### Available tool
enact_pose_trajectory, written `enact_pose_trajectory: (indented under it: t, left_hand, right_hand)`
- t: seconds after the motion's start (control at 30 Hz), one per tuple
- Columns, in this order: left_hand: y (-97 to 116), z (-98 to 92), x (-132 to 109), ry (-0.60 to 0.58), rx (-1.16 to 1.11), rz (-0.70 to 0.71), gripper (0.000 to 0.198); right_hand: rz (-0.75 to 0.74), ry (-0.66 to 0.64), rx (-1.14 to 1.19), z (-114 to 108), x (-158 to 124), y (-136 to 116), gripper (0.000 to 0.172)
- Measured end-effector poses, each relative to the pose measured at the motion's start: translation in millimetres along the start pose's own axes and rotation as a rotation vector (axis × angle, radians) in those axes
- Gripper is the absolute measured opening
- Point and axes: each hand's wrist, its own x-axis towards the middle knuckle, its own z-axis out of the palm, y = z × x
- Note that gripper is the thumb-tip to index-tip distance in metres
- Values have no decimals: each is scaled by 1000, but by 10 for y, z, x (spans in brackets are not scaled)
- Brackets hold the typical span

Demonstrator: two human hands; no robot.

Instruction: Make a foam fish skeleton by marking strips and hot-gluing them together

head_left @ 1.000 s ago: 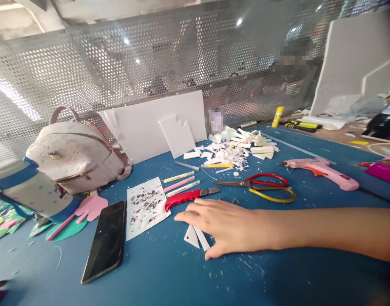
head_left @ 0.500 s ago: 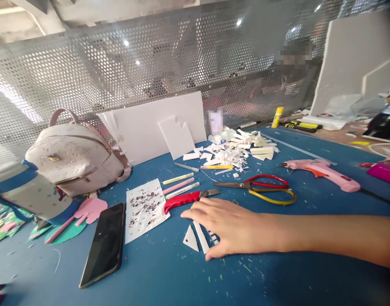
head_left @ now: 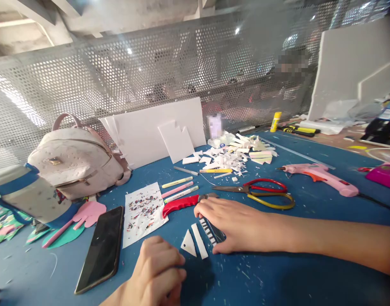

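Observation:
My right hand [head_left: 236,223] lies flat on the blue table [head_left: 278,272], fingers stretched out. Its fingertips rest on a black-and-white striped strip [head_left: 209,229] and reach almost to the blade of a red utility knife [head_left: 179,204]. Left of the strip lie a white strip [head_left: 199,241] and a small white triangle [head_left: 187,245]. At the bottom edge, my left hand [head_left: 155,272] is curled into a loose fist, knuckles just short of the triangle. Its palm side is hidden.
Red and yellow scissors [head_left: 261,191] and a pink glue gun [head_left: 319,176] lie to the right. A black phone [head_left: 101,248], paper with coloured bits [head_left: 144,210], markers [head_left: 179,188], a backpack [head_left: 75,159] and a bottle [head_left: 26,195] are on the left. White foam boards [head_left: 153,129] and scraps [head_left: 230,153] stand behind.
My left hand has come into view from the bottom edge. My right hand drew back to the right, uncovering the white pieces and the striped strip.

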Motion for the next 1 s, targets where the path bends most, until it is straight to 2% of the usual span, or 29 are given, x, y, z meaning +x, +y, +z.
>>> enact_pose_trajectory:
  t: [0.1, 0.37, 0.6, 0.7, 0.8, 0.9, 1.0]
  left_hand:
    - [-14, 14, 96, 133, -107, 24, 19]
    - [69, 23, 49, -9, -115, 115, 22]
    - [100, -46, 234, 4, -82, 157, 20]
    - [109, -52, 289, 12, -73, 161, 20]
    - [110, -43, 299, 9, -78, 173, 19]
    - [102, -36, 292, 8, -94, 179, 20]
    - [92, -35, 288, -2, -105, 178, 19]
  right_hand:
    - [-2, -16, 69, -21, -78, -13, 81]
    - [-16, -71, 184, -143, -156, -74, 86]
    - [20, -48, 173, -106, -104, -38, 85]
    - [-1, -3, 156, -77, -76, -18, 85]
    - [-16, -10, 140, -76, -50, -21, 80]
    - [-7, -19, 64, -103, -46, -65, 72]
    - [24, -12, -62, -138, -78, -136, 74]
